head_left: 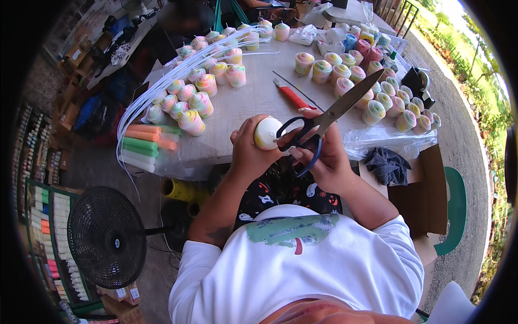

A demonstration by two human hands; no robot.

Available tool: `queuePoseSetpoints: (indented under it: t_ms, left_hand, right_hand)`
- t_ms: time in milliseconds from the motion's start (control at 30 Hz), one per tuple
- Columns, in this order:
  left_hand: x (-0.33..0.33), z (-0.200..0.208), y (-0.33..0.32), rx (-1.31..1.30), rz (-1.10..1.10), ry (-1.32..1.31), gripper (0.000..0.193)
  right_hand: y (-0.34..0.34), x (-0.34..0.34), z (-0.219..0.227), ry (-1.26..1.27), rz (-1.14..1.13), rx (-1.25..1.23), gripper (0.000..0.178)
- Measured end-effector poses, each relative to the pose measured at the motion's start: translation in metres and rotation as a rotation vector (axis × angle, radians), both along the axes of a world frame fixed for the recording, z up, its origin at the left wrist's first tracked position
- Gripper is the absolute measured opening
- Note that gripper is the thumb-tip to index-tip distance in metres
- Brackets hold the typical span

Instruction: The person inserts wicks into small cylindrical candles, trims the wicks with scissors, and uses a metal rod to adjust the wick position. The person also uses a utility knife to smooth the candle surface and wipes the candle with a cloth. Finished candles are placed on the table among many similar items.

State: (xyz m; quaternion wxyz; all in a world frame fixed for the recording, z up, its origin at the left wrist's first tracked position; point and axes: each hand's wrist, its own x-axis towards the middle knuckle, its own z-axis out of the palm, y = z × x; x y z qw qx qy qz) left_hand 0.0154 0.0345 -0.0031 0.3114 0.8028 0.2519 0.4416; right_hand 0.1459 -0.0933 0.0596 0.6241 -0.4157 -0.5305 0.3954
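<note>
My left hand is wrapped round a small candle. Its round white end faces up, and a small nub shows near the middle. A large pair of scissors with dark blue handles is in my right hand. Its blades point up and to the right, away from the candle. The fingertips of my right hand are close to the candle's edge; whether they touch it I cannot tell. Just beyond my hands, a red-handled knife lies on the table, beside a thin dark rod.
Pastel swirled candles stand in groups at left and right. Long white wicks arch over the left group. Orange, green and white sticks lie at the left edge. A black fan is at lower left, an open carton at right.
</note>
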Motion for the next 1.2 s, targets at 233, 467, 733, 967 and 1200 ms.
queuePoseSetpoints:
  t_ms: [233, 467, 733, 967, 1200]
  left_hand:
    - [-0.013, 0.027, 0.044, -1.037, -0.376, -0.883, 0.065]
    - [-0.009, 0.003, 0.047, -1.007, -0.308, -0.882, 0.085]
    - [-0.019, 0.001, 0.04, -1.061, -0.451, -0.864, 0.089]
    - [-0.022, -0.003, 0.039, -1.077, -0.532, -0.848, 0.086]
    - [-0.022, -0.003, 0.033, -1.104, -0.624, -0.834, 0.087]
  right_hand:
    - [-0.017, 0.035, -0.046, 0.335, 0.544, -0.179, 0.069]
    - [0.0, -0.015, -0.072, 0.447, 0.692, -0.501, 0.082]
    - [0.024, -0.014, -0.066, 0.446, 0.611, -0.4, 0.07]
    - [0.022, -0.02, -0.056, 0.105, 0.402, -0.369, 0.051]
    - [0.021, -0.01, -0.043, 0.061, 0.38, -0.448, 0.046]
